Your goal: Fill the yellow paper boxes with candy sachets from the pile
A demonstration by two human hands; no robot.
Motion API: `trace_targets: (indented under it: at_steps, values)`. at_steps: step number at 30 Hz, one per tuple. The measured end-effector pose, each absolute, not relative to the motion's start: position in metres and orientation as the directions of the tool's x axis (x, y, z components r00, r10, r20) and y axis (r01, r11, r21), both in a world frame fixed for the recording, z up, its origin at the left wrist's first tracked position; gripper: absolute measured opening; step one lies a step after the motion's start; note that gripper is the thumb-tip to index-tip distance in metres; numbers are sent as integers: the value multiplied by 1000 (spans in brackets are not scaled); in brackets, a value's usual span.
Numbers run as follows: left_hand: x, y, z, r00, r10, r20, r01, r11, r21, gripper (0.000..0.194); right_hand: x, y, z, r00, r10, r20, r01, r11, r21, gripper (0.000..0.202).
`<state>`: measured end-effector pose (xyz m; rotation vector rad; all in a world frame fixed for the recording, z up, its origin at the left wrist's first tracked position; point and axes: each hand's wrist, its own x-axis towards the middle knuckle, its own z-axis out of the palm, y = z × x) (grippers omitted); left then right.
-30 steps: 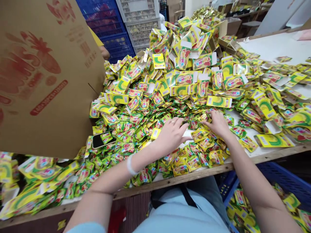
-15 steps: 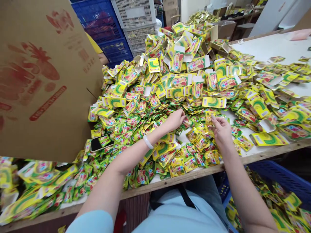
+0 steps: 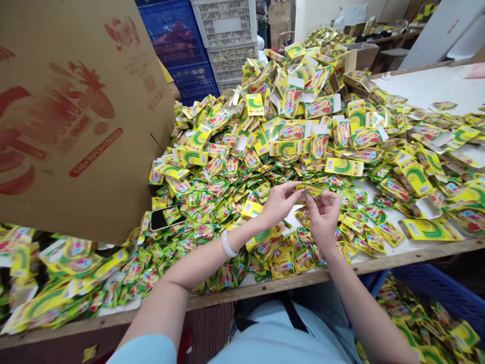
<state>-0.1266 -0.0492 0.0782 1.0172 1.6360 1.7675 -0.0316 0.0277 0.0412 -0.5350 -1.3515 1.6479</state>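
My left hand point(image 3: 281, 203) and my right hand point(image 3: 324, 215) meet above the front part of the table, fingers closed on a small yellow packet point(image 3: 311, 190) between them. A white band circles my left wrist. Below and around the hands lie green packets point(image 3: 212, 210) and yellow packets point(image 3: 282, 260). Behind them rises a heap of flat and part-opened yellow-green boxes point(image 3: 290, 131). One yellow box point(image 3: 344, 166) lies just beyond my right hand.
A large cardboard carton point(image 3: 79, 126) stands at the left, beside a phone point(image 3: 164, 218) among packets. Blue crates point(image 3: 172, 35) and white crates point(image 3: 227, 25) are stacked behind. A blue basket point(image 3: 439, 288) of packets is below the right edge. Part of another person's arm shows behind the carton.
My right hand has moved left with the yellow packet, and my left hand has come up to it. The hands now meet. The view has shifted slightly.
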Motion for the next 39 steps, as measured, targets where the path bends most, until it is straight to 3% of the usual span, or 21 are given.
trace_targets:
  at_steps: [2,5,7,9,12,15,17,20,22,24,26,29,31,33,35,39]
  values:
    - [-129,-51,76,-563,809,167,137,-108,985,40,-27,34,41,-636,757,149,-348,-109,-931,46]
    - [-145,-46,84,-494,824,277,448,-32,893,34,-21,45,43,-748,646,148,-278,-104,-955,34]
    - [-170,-36,96,-442,807,392,700,37,713,32,-16,52,43,-711,676,193,-264,-3,-965,30]
    - [-203,-21,108,-481,739,472,837,227,498,29,-12,57,41,-652,726,220,-240,78,-968,29]
    - [-251,-2,117,-665,620,417,744,599,296,40,-7,64,36,-638,737,223,-191,130,-973,31]
    - [-270,7,118,-697,632,339,710,672,210,25,-1,70,33,-675,696,245,-176,170,-970,30]
    - [-264,4,119,-688,632,357,723,640,260,17,1,74,34,-673,666,322,-150,304,-941,27]
    - [-235,-13,125,-713,607,351,687,504,524,20,-2,75,37,-693,533,485,-71,619,-782,20]
    - [-210,-33,129,-706,662,252,572,324,753,19,-6,70,38,-747,411,523,-45,753,-657,23]
    - [-186,-56,130,-668,737,108,337,170,926,18,-11,61,39,-783,334,524,-48,809,-586,26]
    - [-170,-79,127,-663,746,63,191,87,978,25,-13,51,42,-782,308,542,-88,806,-586,26]
    - [-158,-103,119,-688,706,168,222,-15,975,56,-10,35,50,-798,263,542,-261,660,-705,23]
    - [-153,-111,116,-593,789,161,232,-24,972,78,-4,24,57,-858,172,483,-345,504,-792,22]
    - [-147,-114,116,-453,888,79,179,4,984,70,3,16,63,-906,60,419,-358,418,-835,22]
    - [-142,-115,117,-401,914,51,103,-11,995,51,11,15,69,-916,40,399,-346,425,-837,20]
    - [-133,-118,117,-445,892,81,-12,-96,995,42,22,26,86,-811,368,455,-330,354,-875,14]
